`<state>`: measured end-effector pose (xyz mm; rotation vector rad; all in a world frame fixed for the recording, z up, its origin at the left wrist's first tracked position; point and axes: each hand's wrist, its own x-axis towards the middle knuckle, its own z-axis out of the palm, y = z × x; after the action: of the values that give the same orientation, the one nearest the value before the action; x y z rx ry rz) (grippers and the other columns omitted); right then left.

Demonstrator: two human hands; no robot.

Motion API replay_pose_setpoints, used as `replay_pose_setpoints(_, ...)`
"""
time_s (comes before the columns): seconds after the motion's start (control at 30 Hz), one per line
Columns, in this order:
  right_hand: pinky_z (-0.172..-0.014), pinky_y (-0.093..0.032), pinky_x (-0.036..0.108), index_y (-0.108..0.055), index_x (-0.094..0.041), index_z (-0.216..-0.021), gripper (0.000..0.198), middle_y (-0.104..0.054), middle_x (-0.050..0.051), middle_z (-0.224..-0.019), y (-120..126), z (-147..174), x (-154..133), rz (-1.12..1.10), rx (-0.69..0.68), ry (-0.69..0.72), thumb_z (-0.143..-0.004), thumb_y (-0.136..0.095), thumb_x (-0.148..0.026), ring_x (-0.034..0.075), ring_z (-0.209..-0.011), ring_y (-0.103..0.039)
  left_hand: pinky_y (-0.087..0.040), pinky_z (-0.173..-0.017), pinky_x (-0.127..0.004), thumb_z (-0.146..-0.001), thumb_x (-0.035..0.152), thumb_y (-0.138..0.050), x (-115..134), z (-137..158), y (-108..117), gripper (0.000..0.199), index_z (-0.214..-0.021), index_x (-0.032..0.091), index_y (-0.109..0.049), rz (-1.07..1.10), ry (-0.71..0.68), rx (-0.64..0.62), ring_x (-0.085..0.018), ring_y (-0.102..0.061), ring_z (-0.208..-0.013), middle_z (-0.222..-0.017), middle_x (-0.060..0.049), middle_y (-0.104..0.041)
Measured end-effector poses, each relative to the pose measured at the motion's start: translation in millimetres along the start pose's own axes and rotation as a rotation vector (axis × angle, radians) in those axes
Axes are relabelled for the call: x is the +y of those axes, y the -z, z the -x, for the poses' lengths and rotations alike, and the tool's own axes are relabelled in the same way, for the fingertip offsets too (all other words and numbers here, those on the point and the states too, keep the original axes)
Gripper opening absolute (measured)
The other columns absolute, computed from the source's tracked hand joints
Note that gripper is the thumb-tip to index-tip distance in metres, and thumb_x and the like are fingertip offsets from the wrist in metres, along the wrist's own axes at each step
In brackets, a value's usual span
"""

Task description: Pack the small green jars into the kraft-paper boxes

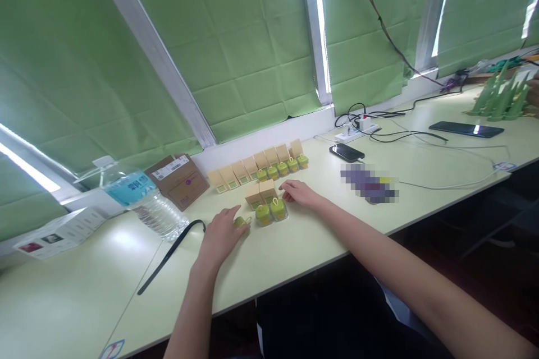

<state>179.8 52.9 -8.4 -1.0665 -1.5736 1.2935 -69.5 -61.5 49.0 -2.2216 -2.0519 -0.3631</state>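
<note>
My left hand (221, 235) is closed around a small jar with a green lid and a loop on top (241, 222), partly hidden by the fingers. Just right of it, two similar green-lidded jars (270, 211) stand side by side on the table. Behind them are two small tan cartons (261, 193). My right hand (298, 193) rests by the right side of these cartons, fingers loosely bent and thumb apart, with nothing visible in it. Farther back runs a row of more tan cartons (240, 171), with several green-lidded jars (283, 168) before its right part.
A large water bottle (147, 202), brown cardboard box (181, 182), white boxes (61, 233) and black strap (170, 255) lie left. Rightward are a phone (346, 152), a blurred-out item (368, 182), a power strip (357, 132), cables, another phone (466, 129) and green spiky pieces (499, 98).
</note>
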Motion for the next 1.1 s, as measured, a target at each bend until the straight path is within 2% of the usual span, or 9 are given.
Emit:
replay_pose_setpoints(0.07, -0.071, -0.056, 0.026, -0.066, -0.017, -0.091, 0.023, -0.071, 0.006, -0.08, 0.3, -0.3, 0.6, 0.009, -0.004, 0.006, -0.096, -0.046, -0.027, 0.014, -0.07, -0.066, -0.047, -0.095, -0.042, -0.085, 0.042, -0.057, -8.7, 3.3, -1.6, 0.049, -0.128, 0.02, -0.06, 0.013, 0.01, -0.062, -0.031, -0.061, -0.11, -0.116, -0.011, -0.067)
replay_pose_setpoints(0.2, -0.072, -0.056, 0.026, -0.067, -0.017, -0.091, 0.025, -0.071, 0.006, -0.081, 0.9, -0.8, 2.4, 0.014, -0.019, 0.015, -0.096, -0.044, -0.027, 0.014, -0.071, -0.067, -0.048, -0.094, -0.041, -0.084, 0.046, -0.058, -18.1, 7.0, -6.0, 0.045, -0.119, 0.021, -0.066, 0.102, 0.023, -0.014, -0.029, -0.064, -0.105, -0.113, -0.011, -0.07)
replay_pose_setpoints(0.3, -0.073, -0.056, 0.026, -0.068, -0.017, -0.09, 0.026, -0.072, 0.006, -0.081, 1.0, -1.9, 4.1, 0.008, -0.022, 0.01, -0.096, -0.046, -0.029, 0.015, -0.072, -0.067, -0.051, -0.09, -0.04, -0.083, 0.052, -0.057, -22.5, 8.3, -8.0, 0.052, -0.126, 0.023, -0.063, 0.207, 0.063, 0.024, -0.026, -0.067, -0.097, -0.11, -0.009, -0.07)
replay_pose_setpoints(0.4, -0.073, -0.056, 0.027, -0.068, -0.017, -0.09, 0.025, -0.072, 0.006, -0.08, 0.9, -3.2, 5.6, 0.013, -0.025, 0.015, -0.095, -0.048, -0.03, 0.015, -0.072, -0.067, -0.053, -0.088, -0.039, -0.086, 0.053, -0.053, -23.4, 10.8, -9.5, 0.052, -0.13, 0.026, -0.059, 0.35, 0.087, 0.007, -0.023, -0.069, -0.094, -0.114, -0.008, -0.068)
replay_pose_setpoints(0.57, -0.072, -0.056, 0.025, -0.069, -0.016, -0.088, 0.026, -0.071, 0.006, -0.08, 1.1, -2.9, 5.2, 0.027, -0.026, 0.018, -0.095, -0.047, -0.029, 0.014, -0.071, -0.066, -0.053, -0.091, -0.038, -0.086, 0.051, -0.053, -18.3, 14.6, -13.8, 0.042, -0.119, 0.025, -0.057, 0.538, 0.114, -0.039, -0.023, -0.07, -0.098, -0.124, -0.007, -0.066)
replay_pose_setpoints(0.73, -0.072, -0.055, 0.025, -0.069, -0.017, -0.088, 0.026, -0.072, 0.006, -0.081, 1.0, -1.4, 3.7, 0.047, -0.03, 0.024, -0.095, -0.048, -0.03, 0.014, -0.071, -0.066, -0.053, -0.093, -0.04, -0.086, 0.048, -0.053, -12.0, 14.6, -18.8, 0.036, -0.113, 0.024, -0.054, 0.545, 0.063, -0.055, -0.024, -0.067, -0.105, -0.121, -0.007, -0.067)
replay_pose_setpoints(0.9, -0.073, -0.054, 0.027, -0.071, -0.018, -0.089, 0.023, -0.073, 0.005, -0.085, 1.1, -2.2, 4.9, 0.103, -0.041, 0.025, -0.093, -0.051, -0.03, 0.015, -0.073, -0.067, -0.055, -0.084, -0.038, -0.087, 0.044, -0.052, 0.9, 11.4, -23.0, 0.032, -0.112, 0.024, -0.051, 0.517, 0.04, -0.062, -0.024, -0.067, -0.101, -0.119, -0.008, -0.066)
replay_pose_setpoints(1.1, -0.082, -0.048, 0.03, -0.074, -0.021, -0.086, 0.02, -0.074, 0.004, -0.099, 2.3, -1.7, 3.5, 0.307, 0.02, 0.133, -0.089, -0.055, -0.027, 0.02, -0.092, -0.065, -0.054, -0.084, -0.037, -0.088, 0.044, -0.051, 21.2, 4.2, -23.3, 0.033, -0.115, 0.025, -0.052, 0.516, -0.01, -0.091, -0.023, -0.066, -0.1, -0.122, -0.007, -0.065)
